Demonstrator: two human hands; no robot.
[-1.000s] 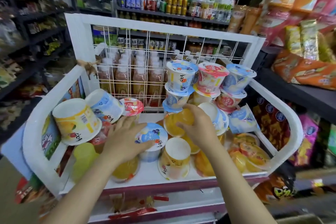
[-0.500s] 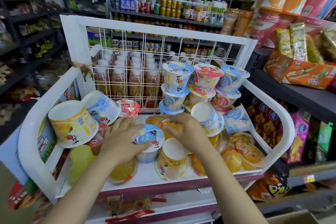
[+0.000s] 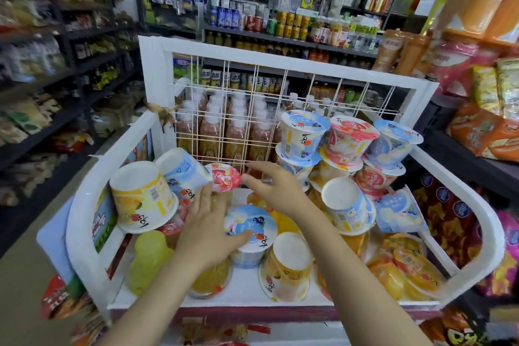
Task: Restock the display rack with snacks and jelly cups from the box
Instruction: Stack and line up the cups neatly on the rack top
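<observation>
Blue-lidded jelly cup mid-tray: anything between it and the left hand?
Nothing visible. The left hand already rests on the blue-lidded jelly cup, thumb lying across its lid. The right hand hangs open behind it, above the orange jelly cups, holding nothing.

rack: white display rack (image 3: 84,233) | on shelf: jelly cups (image 3: 286,270), upright and tipped

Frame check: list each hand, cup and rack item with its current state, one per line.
left hand: fingers spread, resting on blue-lid cup
right hand: open, holding nothing
blue-lid cup: upright, sealed
yellow cup: tipped, bottom up
white rack: partly stocked
</observation>
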